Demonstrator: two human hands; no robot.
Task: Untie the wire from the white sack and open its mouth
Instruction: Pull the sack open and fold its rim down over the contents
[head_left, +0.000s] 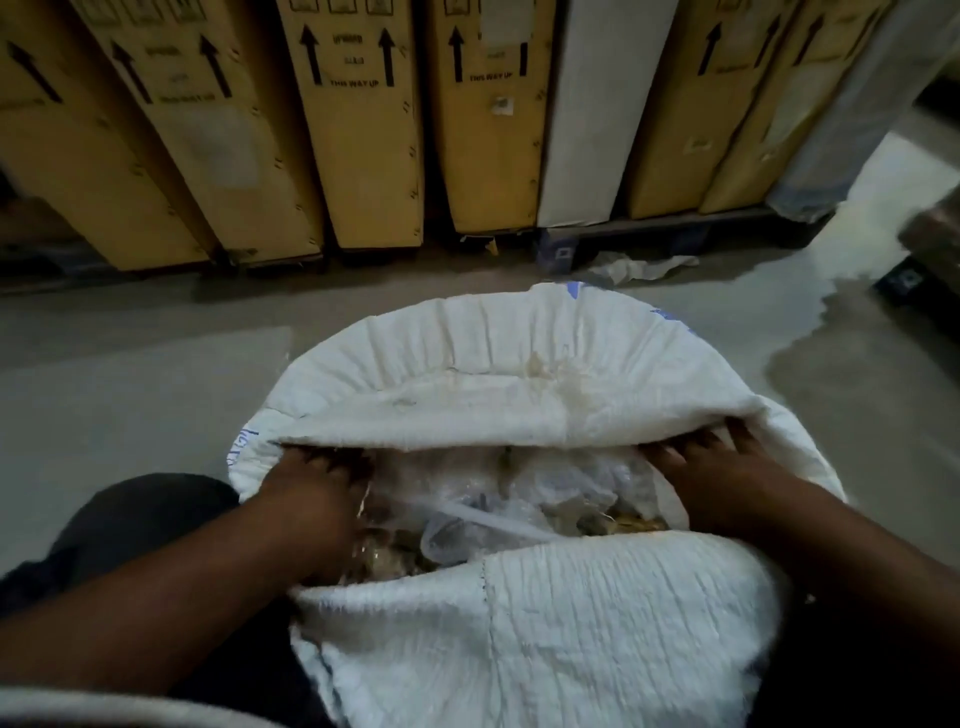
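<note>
The sack (519, 623) is stood on the floor (130, 374), in front of a row of boxes (363, 130). The left hand (311, 499) and right hand (711, 467) are set inside its mouth, at opposite ends. Plastic wrapping (509, 499) is held within, between them.

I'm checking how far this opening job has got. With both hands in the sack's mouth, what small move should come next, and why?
Probably pull the hands apart and fold the far flap back. The left hand and right hand already sit inside the white sack, and no wire shows, but the flap hangs over the plastic-wrapped contents, so the mouth is only half open.
</note>
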